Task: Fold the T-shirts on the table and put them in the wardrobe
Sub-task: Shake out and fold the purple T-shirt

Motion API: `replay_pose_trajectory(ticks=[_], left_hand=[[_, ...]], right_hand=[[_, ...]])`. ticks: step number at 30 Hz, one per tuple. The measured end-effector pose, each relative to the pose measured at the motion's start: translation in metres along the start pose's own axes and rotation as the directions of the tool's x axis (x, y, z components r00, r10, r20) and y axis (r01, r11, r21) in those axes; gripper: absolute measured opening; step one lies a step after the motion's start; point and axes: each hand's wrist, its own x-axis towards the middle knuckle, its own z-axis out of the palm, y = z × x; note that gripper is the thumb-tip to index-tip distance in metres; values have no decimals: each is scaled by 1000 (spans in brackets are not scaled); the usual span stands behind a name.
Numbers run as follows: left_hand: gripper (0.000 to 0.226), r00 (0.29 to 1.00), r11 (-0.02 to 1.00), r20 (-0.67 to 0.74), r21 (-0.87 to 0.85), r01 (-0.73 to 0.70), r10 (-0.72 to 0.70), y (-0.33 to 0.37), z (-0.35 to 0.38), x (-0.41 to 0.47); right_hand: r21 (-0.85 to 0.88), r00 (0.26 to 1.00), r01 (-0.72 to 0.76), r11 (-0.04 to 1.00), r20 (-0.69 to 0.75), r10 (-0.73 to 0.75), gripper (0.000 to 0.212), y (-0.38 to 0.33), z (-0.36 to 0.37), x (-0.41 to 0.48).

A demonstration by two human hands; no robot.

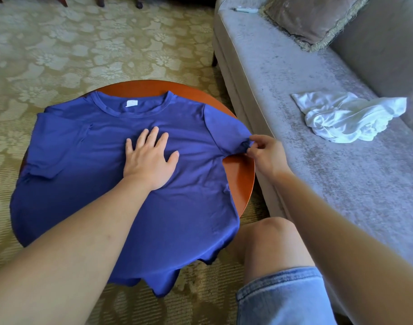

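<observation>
Blue T-shirt (189, 195): hem overhangs round desk (238, 174), hiding most of it. Left hand (149, 160) spread flat on chest; right hand (266, 156) pinches 1 sleeve (226, 127). Patterned carpet (83, 43), grey sofa (294, 78) beside.

sofa (294, 102) crowds table (241, 174) (right), left open

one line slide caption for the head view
Left hand presses a blue T-shirt flat on a round table while the right hand pinches its sleeve; a white garment lies on the sofa.

Bright, even daylight; soft shadow under table (241, 184); sheen on its rim; blurred, stretched toward edges beyond table.
</observation>
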Motion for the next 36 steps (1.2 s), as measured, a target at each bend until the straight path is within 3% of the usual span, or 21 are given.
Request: replay_pose_trajectory(ticks=[8, 12, 16, 20, 23, 29, 36], left_hand=[[66, 1000, 1000, 5, 1, 9, -9, 1, 0, 1], [66, 1000, 1000, 11, 28, -6, 6, 1, -1, 0], [60, 994, 991, -16, 69, -111, 112, 11, -10, 3], [57, 967, 966, 21, -61, -251, 253, 53, -20, 29], [56, 972, 982, 142, -61, -181, 188, 65, -6, 41], [60, 992, 994, 66, -30, -107, 109, 63, 5, 38], [65, 995, 997, 76, -56, -55, 59, 63, 3, 40]], right_hand=[[-118, 995, -51, 992, 83, 61, 22, -8, 2, -2], [-186, 999, -25, 982, 39, 33, 19, -20, 8, -4], [-181, 993, -98, 979, 45, 108, 15, -26, 16, 0], [-204, 988, -104, 973, 89, 124, 36, -27, 33, -2], [-129, 989, -124, 984, 70, 133, 47, -25, 35, -2], [-137, 999, 28, 990, -27, -32, 28, -16, 18, -8], [-95, 960, 217, 972, -157, -230, 31, -6, -6, -35]])
